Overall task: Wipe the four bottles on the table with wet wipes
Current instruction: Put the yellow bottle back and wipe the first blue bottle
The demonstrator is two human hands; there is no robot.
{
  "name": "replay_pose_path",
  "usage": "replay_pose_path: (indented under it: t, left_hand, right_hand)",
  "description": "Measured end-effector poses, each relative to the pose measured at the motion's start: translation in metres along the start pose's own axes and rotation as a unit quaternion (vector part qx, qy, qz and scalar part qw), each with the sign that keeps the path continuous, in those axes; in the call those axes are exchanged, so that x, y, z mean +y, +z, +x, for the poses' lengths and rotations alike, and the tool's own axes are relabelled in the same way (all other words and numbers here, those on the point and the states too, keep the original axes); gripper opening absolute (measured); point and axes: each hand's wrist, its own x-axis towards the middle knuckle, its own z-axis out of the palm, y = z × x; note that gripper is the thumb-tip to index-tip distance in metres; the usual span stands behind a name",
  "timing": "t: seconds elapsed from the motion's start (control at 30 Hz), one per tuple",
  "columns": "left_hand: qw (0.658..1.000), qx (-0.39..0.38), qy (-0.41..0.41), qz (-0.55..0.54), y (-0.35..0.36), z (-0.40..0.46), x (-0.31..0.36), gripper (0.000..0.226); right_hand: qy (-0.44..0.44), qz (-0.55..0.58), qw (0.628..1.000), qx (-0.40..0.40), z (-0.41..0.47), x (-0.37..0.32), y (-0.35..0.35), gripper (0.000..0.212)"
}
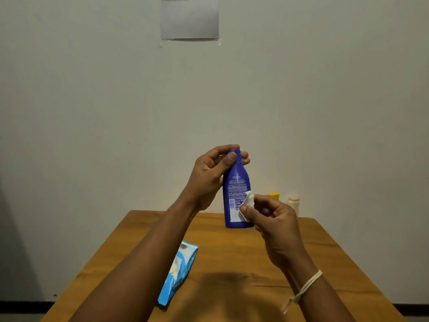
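Plain pale wall (92, 89), taped paper sheet (190, 18); wooden table (232, 256); dim light.

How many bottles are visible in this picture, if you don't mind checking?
3: the blue bottle held in the left hand; a yellow-capped bottle and a pale bottle behind the right hand. A fourth may be hidden.

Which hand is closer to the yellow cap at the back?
The right hand, holding the wipe against the blue bottle, is just in front of the yellow cap. The left hand grips the bottle's neck, farther away.
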Motion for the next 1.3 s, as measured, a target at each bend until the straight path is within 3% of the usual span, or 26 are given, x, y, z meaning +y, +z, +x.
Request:
replay_pose_path:
  t: [0.07,0.2,0.3,0.47,0.57,0.7,0.8,0.93,1.07,1.3]
  left_hand:
    - [0.996,0.007,0.001,0.089,0.004,0.002,0.006,0.036]
    - [0.976,0.095,-0.014,0.195,0.013,0.007,0.013,0.052]
    - [0.98,0.088,-0.054,0.17,0.013,0.006,0.015,0.05]
    - [0.988,-0.046,-0.093,0.116,0.016,-0.001,0.007,0.034]
    - [0.996,-0.043,-0.08,0.025,0.0,0.005,0.014,0.037]
    - [0.998,-0.038,-0.054,-0.016,-0.018,0.008,0.021,0.042]
    - [0.998,-0.049,-0.043,-0.026,-0.024,0.01,0.022,0.043]
    - [0.996,-0.071,-0.053,-0.03,-0.027,0.008,0.02,0.047]
    - [0.994,-0.095,-0.043,-0.021,-0.02,0.007,0.019,0.043]
    - [0.996,0.003,-0.024,-0.082,-0.023,0.011,0.014,0.041]
  right_hand:
    - [-0.071,-0.099,0.991,0.048,0.002,0.001,0.001,0.038]
    - [-0.221,-0.33,0.908,0.133,0.005,0.008,0.0,0.044]
    - [-0.249,-0.342,0.894,0.146,0.005,0.013,0.007,0.048]
    - [-0.273,-0.315,0.897,0.145,0.018,-0.008,0.016,0.046]
    - [-0.224,-0.297,0.922,0.107,0.013,-0.008,0.01,0.042]
    - [-0.082,-0.213,0.973,0.033,-0.009,0.007,0.003,0.016]
    - [0.012,-0.135,0.991,0.01,-0.01,0.01,0.0,0.024]
    - [0.008,-0.102,0.995,-0.008,0.004,-0.01,0.005,0.031]
    - [-0.005,-0.069,0.998,-0.008,0.019,-0.029,0.015,0.023]
    - [0.074,0.03,0.995,0.061,-0.003,-0.005,0.015,0.034]
